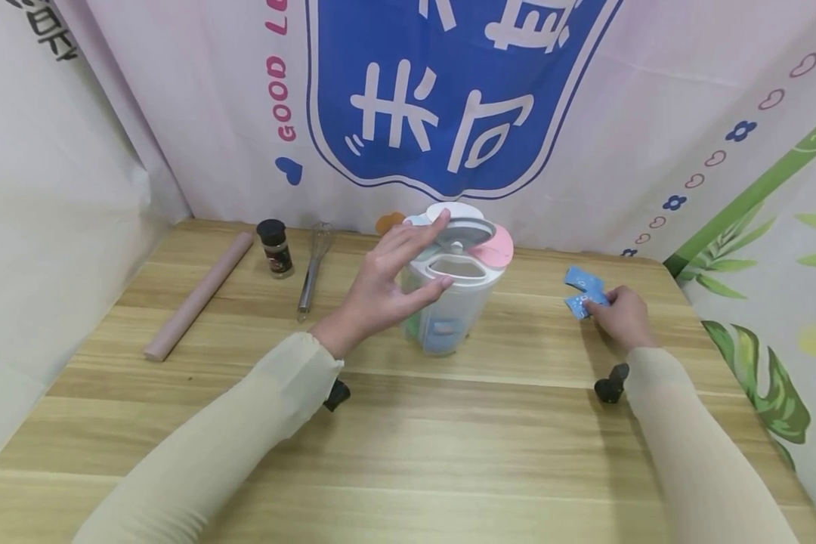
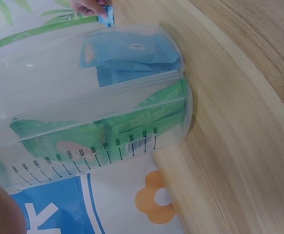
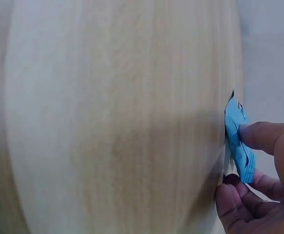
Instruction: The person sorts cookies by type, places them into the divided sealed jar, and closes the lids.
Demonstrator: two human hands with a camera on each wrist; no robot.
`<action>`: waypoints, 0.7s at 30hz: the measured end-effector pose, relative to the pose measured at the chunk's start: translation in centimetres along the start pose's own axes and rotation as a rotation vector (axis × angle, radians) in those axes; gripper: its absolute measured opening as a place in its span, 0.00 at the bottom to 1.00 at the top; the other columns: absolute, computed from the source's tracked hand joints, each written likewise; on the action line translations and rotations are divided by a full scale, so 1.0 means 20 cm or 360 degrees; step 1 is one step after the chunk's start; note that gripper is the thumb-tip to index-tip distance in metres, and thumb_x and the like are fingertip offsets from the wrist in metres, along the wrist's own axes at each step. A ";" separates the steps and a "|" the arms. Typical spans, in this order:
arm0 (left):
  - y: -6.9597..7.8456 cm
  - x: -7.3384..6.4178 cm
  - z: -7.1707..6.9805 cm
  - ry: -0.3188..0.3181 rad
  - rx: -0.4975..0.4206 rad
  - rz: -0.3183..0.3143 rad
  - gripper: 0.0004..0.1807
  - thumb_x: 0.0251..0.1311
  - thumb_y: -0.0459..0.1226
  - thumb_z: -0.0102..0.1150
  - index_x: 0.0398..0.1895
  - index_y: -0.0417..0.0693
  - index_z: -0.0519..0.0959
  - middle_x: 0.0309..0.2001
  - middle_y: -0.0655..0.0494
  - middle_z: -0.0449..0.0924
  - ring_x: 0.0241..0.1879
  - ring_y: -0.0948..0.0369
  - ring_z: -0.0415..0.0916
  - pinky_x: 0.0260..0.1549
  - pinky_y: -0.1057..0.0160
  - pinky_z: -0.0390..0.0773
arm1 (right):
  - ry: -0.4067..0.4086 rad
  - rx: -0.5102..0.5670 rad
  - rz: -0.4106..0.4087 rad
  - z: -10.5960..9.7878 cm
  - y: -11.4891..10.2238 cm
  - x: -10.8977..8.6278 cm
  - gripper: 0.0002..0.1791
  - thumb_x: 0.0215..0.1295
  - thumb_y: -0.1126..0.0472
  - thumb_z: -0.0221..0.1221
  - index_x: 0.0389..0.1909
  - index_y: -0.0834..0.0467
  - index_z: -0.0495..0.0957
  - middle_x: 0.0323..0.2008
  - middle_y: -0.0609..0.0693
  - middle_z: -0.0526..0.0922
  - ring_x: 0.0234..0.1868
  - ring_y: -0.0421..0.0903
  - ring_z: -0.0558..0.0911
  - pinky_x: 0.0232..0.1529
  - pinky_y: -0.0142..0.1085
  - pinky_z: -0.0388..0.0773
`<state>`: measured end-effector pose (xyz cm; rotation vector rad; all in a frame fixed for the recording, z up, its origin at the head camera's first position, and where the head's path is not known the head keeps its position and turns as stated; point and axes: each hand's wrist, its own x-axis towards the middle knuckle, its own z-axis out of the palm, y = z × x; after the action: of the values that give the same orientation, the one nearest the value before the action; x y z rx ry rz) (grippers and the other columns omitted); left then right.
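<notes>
A clear plastic canister [image 1: 459,310] with a sectioned lid stands upright on the table. Its grey flap [image 1: 472,230] is raised over an opening. My left hand [image 1: 387,279] is at the lid, fingers spread and fairly straight, fingertips right at the flap and thumb near the front rim. Through the canister wall, the left wrist view shows blue packets [image 2: 132,53] in one compartment and green packets [image 2: 107,131] in another. To the right, my right hand [image 1: 625,316] pinches a small blue packet [image 3: 236,136] at the table, thumb on top. Another blue packet [image 1: 582,278] lies just beyond.
On the left lie a pink rolling pin [image 1: 200,295] and a metal whisk [image 1: 313,268], with a black-capped spice jar [image 1: 275,248] standing between them. A printed curtain [image 1: 231,98] hangs behind the wooden table [image 1: 408,453]. Patterned cloth also borders both sides.
</notes>
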<state>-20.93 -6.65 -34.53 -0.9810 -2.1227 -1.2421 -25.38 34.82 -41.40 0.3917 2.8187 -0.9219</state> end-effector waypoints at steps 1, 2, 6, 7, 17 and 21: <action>0.00 0.00 0.00 -0.0001 -0.0002 0.0000 0.41 0.61 0.39 0.73 0.78 0.45 0.67 0.67 0.47 0.81 0.69 0.51 0.75 0.84 0.50 0.57 | 0.0003 0.0013 -0.0001 0.00 0.00 0.00 0.35 0.79 0.51 0.54 0.68 0.78 0.61 0.59 0.73 0.71 0.55 0.62 0.74 0.59 0.53 0.79; 0.00 0.00 0.00 -0.0002 -0.0004 -0.0002 0.42 0.61 0.39 0.73 0.78 0.45 0.67 0.68 0.47 0.81 0.69 0.51 0.75 0.84 0.50 0.57 | 0.0012 0.0019 -0.0005 0.00 0.01 0.01 0.35 0.79 0.51 0.54 0.68 0.78 0.61 0.59 0.73 0.71 0.55 0.62 0.74 0.59 0.53 0.79; 0.00 0.00 0.00 -0.0002 -0.0007 -0.0008 0.42 0.61 0.39 0.73 0.78 0.46 0.67 0.68 0.48 0.81 0.70 0.52 0.74 0.84 0.51 0.57 | 0.0081 0.0039 -0.0025 0.01 0.03 0.01 0.34 0.78 0.54 0.55 0.67 0.78 0.60 0.58 0.73 0.70 0.53 0.61 0.73 0.54 0.48 0.78; 0.00 0.00 0.01 -0.0003 -0.0005 -0.0010 0.42 0.62 0.39 0.73 0.78 0.46 0.67 0.69 0.48 0.80 0.71 0.52 0.74 0.84 0.51 0.57 | 0.0108 0.0043 -0.0033 0.01 0.03 0.01 0.33 0.77 0.54 0.55 0.67 0.78 0.61 0.57 0.73 0.70 0.53 0.61 0.73 0.53 0.47 0.78; -0.01 0.00 0.01 0.0004 0.0000 0.0001 0.41 0.61 0.39 0.73 0.78 0.45 0.67 0.67 0.47 0.81 0.70 0.52 0.75 0.84 0.50 0.57 | 0.0210 0.0082 -0.0110 0.01 0.03 0.00 0.29 0.77 0.60 0.55 0.67 0.76 0.60 0.54 0.70 0.72 0.51 0.58 0.75 0.40 0.32 0.74; 0.00 0.00 0.01 0.0010 0.0007 0.0013 0.41 0.61 0.39 0.73 0.78 0.45 0.67 0.67 0.47 0.81 0.69 0.51 0.75 0.84 0.50 0.57 | 0.0234 0.0110 -0.0122 0.01 0.02 0.00 0.30 0.79 0.58 0.54 0.70 0.74 0.60 0.58 0.70 0.72 0.53 0.58 0.76 0.36 0.23 0.72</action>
<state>-20.97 -6.57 -34.66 -0.9814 -2.1136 -1.2345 -25.18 35.12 -41.76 0.3774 2.9594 -1.0489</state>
